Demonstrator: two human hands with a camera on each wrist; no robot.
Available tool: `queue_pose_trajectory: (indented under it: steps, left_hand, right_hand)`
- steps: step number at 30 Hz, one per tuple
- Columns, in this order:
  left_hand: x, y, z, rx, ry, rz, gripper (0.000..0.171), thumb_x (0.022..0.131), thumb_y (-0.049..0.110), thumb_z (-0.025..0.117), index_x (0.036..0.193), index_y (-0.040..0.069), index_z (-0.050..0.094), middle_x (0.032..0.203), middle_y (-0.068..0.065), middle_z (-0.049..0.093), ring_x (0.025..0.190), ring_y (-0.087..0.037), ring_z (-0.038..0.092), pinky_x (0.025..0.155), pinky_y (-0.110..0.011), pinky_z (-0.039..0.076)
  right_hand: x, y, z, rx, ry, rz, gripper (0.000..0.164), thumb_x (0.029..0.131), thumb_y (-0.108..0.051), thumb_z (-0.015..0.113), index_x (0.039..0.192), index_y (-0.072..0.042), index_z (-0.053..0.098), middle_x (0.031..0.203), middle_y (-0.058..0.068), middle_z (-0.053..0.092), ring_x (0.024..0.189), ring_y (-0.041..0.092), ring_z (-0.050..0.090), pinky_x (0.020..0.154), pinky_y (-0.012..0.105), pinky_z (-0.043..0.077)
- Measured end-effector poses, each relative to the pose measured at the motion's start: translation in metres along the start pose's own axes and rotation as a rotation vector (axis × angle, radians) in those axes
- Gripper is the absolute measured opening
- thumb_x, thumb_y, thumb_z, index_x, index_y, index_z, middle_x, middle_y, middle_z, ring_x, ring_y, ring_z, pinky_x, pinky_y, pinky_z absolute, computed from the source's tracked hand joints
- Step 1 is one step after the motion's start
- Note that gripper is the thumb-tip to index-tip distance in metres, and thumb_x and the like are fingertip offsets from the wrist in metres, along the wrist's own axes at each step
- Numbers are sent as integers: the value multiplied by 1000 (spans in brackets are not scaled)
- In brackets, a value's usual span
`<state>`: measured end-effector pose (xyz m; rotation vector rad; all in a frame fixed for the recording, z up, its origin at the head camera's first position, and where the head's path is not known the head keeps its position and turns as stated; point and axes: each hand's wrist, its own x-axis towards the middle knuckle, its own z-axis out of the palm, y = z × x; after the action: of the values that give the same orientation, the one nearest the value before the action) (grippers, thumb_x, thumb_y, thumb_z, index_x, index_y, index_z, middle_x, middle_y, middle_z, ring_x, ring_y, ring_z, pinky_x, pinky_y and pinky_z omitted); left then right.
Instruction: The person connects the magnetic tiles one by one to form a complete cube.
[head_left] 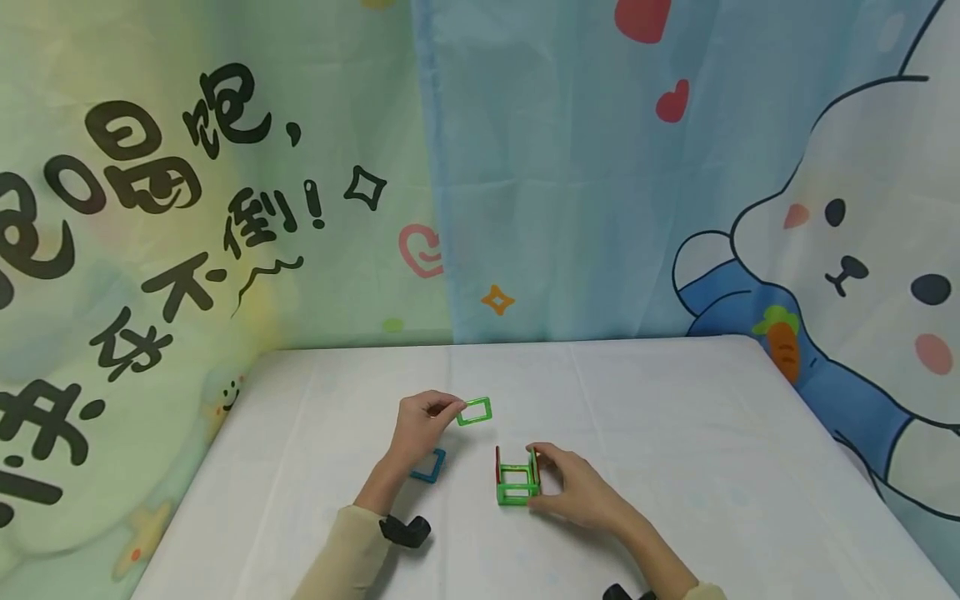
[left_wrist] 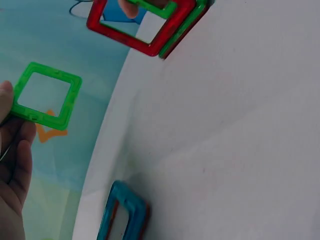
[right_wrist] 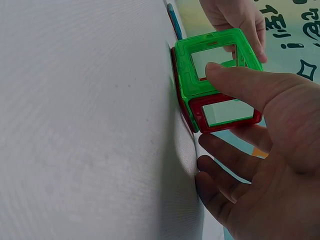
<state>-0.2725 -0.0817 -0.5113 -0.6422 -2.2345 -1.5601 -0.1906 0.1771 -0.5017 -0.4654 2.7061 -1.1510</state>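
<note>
Up off the table, my left hand (head_left: 422, 429) pinches a green square-framed magnetic tile (left_wrist: 73, 101) by one edge between thumb and fingers. To its right, my right hand (head_left: 576, 490) grips a small box of green and red magnetic tiles (head_left: 516, 487) standing on the table. In the right wrist view the thumb lies across the green face (right_wrist: 186, 72), and a red side (right_wrist: 201, 117) joins it below. Beside the left forearm lies a blue tile (head_left: 439, 467); the left wrist view shows red under its blue frame (left_wrist: 129, 200).
A white cloth covers the table (head_left: 675, 400). Behind it hangs a printed curtain (head_left: 540, 208) with a cartoon bear, hearts and large black characters. Black wrist cameras (head_left: 405, 531) sit on both forearms.
</note>
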Motion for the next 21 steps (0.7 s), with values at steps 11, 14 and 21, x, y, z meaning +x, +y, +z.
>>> queue_pose_trajectory:
  steps: [11, 14, 21]
  left_hand:
    - [-5, 6, 23, -26, -107, -34, 13, 89, 20, 72, 90, 8, 76, 82, 3, 71, 70, -9, 63, 60, -25, 51]
    - [-6, 7, 26, -31, -134, -41, 13, 89, 20, 72, 91, 8, 76, 81, 4, 70, 69, -6, 62, 59, -25, 51]
    - [-8, 9, 35, -28, -198, -59, 13, 91, 18, 70, 92, 7, 76, 83, 2, 71, 71, -6, 63, 62, -24, 52]
  right_hand:
    - [0, -1, -1, 4, -2, -17, 73, 74, -23, 86, 135, -3, 50, 114, 4, 61, 112, 29, 55, 99, 53, 39]
    - [-1, 0, -1, 10, -5, -27, 74, 74, -23, 85, 135, -2, 50, 113, 4, 61, 112, 29, 55, 99, 53, 39]
    - [-1, 1, -2, 17, -8, -30, 74, 74, -23, 85, 135, -2, 49, 115, 4, 61, 113, 30, 54, 100, 54, 38]
